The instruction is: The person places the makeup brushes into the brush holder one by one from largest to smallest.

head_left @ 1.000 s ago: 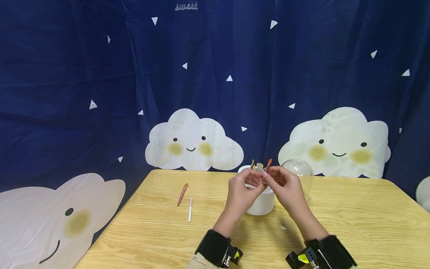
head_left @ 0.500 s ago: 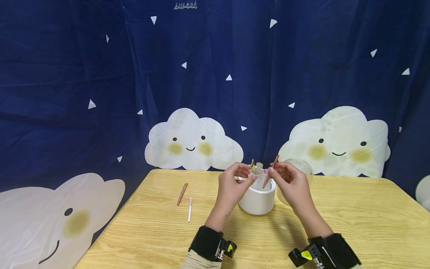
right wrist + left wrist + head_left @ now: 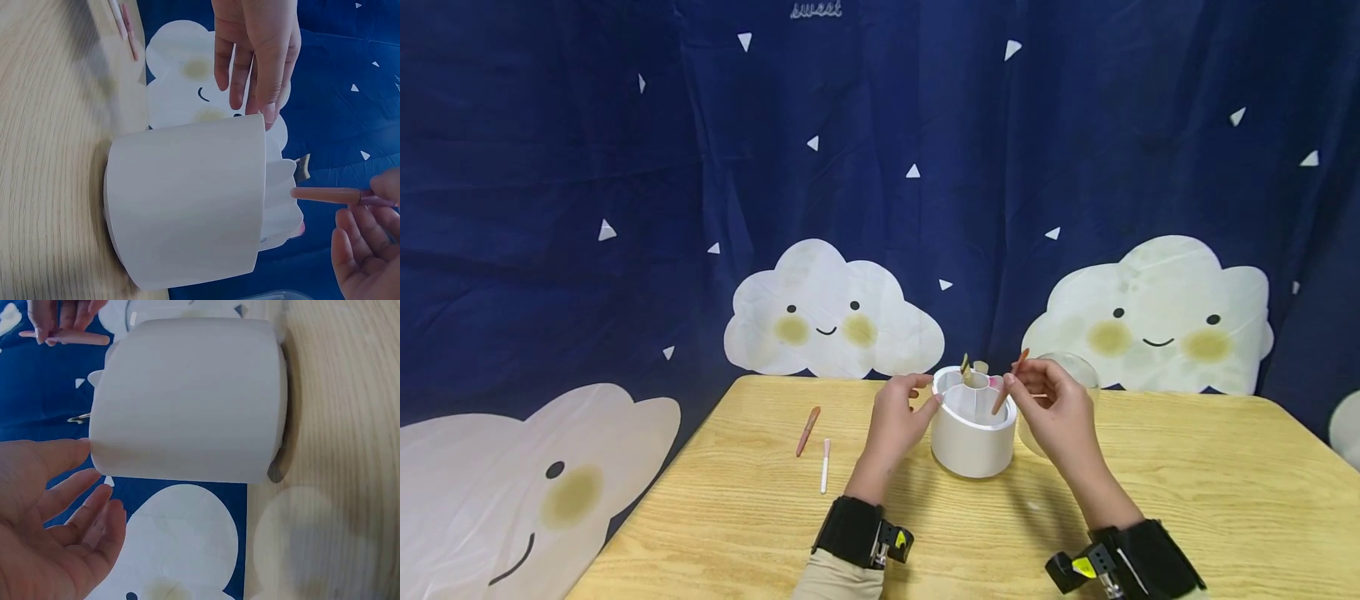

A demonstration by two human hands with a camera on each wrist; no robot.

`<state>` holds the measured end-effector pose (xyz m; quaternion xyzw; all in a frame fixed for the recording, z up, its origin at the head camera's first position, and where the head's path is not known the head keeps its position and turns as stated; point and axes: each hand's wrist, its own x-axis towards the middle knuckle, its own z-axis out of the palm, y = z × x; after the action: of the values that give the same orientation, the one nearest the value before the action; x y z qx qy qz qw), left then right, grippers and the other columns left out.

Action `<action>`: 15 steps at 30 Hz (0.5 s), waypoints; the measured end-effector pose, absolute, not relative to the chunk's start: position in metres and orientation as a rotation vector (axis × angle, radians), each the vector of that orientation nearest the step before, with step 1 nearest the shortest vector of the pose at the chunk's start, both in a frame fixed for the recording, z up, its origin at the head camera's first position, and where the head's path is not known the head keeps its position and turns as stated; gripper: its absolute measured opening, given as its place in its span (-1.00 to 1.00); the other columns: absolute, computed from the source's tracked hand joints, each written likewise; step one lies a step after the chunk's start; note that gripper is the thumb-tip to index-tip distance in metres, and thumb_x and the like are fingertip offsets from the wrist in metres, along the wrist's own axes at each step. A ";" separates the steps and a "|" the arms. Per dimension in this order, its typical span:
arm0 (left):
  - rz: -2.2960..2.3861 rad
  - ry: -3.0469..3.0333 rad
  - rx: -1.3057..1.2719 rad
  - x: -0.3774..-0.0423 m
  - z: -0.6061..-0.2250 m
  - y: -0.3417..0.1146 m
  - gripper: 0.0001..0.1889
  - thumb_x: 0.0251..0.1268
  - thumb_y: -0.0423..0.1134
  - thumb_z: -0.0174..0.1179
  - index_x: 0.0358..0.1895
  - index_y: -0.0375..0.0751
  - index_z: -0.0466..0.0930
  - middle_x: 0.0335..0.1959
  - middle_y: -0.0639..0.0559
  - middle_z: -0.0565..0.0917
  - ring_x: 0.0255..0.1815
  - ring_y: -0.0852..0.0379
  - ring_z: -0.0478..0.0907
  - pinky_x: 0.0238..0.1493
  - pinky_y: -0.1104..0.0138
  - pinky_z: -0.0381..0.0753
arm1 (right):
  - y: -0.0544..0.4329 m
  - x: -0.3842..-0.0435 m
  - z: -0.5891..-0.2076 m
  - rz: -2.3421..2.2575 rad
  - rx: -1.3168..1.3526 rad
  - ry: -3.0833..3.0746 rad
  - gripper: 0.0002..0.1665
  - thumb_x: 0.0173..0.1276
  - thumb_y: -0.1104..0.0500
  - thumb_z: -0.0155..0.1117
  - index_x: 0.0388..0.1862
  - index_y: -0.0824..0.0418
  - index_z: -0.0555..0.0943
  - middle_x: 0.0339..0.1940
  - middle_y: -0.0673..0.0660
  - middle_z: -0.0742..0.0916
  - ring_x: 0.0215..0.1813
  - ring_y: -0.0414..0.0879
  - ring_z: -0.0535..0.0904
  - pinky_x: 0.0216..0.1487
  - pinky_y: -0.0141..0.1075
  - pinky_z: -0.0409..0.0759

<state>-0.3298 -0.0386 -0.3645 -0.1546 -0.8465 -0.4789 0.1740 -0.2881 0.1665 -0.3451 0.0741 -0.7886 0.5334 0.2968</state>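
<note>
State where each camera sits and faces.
Head: on the head, facing forward and down over the table; left hand and right hand show.
Left wrist: on that wrist, facing the white holder; both hands show.
Right wrist: on that wrist, facing the white holder; both hands show.
Wrist views share the white holder and slim stick.

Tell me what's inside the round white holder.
A pale divider insert, with a gold-topped item and something pink poking up. Its floor and their lower ends are hidden.

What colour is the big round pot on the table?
The pot is plain white; right wrist view shows it best.
</note>
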 end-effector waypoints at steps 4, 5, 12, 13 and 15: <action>-1.334 -2.434 -0.464 -0.330 -0.366 -0.040 -0.67 0.34 -0.28 0.35 0.12 -0.33 0.69 0.07 -0.20 0.67 0.03 -0.14 0.64 -0.07 0.16 0.70 | 0.166 -0.288 -0.346 1.401 0.195 -2.100 -0.73 0.41 0.24 0.37 -0.02 0.38 0.63 -0.16 0.28 0.75 -0.25 -0.41 0.59 -0.25 -0.58 0.57; -1.332 -2.434 -0.466 -0.331 -0.366 -0.040 -0.66 0.33 -0.27 0.36 0.12 -0.33 0.68 0.07 -0.21 0.67 0.03 -0.14 0.64 -0.07 0.16 0.70 | 0.166 -0.288 -0.346 1.397 0.196 -2.104 -0.73 0.41 0.23 0.37 -0.01 0.38 0.64 -0.16 0.28 0.75 -0.25 -0.40 0.59 -0.25 -0.58 0.57; -1.314 -2.474 -0.475 -0.330 -0.365 -0.042 -0.58 0.32 -0.22 0.38 0.19 -0.31 0.65 0.09 -0.20 0.67 0.04 -0.13 0.64 0.01 0.12 0.66 | 0.166 -0.290 -0.350 1.347 0.184 -2.143 -0.73 0.41 0.20 0.37 -0.01 0.34 0.65 -0.16 0.24 0.76 -0.25 -0.38 0.57 -0.27 -0.57 0.55; -1.316 -2.480 -0.477 -0.330 -0.364 -0.042 -0.56 0.31 -0.21 0.39 0.20 -0.31 0.64 0.10 -0.20 0.66 0.04 -0.13 0.64 0.02 0.12 0.66 | 0.166 -0.290 -0.350 1.339 0.182 -2.145 -0.73 0.41 0.20 0.37 -0.02 0.34 0.64 -0.17 0.24 0.76 -0.25 -0.38 0.57 -0.27 -0.57 0.55; -1.332 -2.492 -0.478 -0.329 -0.364 -0.042 -0.53 0.30 -0.20 0.40 0.22 -0.32 0.62 0.11 -0.20 0.66 0.06 -0.13 0.63 0.05 0.11 0.65 | 0.166 -0.291 -0.351 1.321 0.177 -2.148 -0.74 0.40 0.21 0.38 -0.03 0.34 0.64 -0.18 0.24 0.76 -0.26 -0.39 0.57 -0.28 -0.57 0.55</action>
<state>-0.3292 -0.0417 -0.3639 -0.1654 -0.8613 -0.4603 0.1376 -0.2910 0.1662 -0.3512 0.0667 -0.8100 0.4982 0.3020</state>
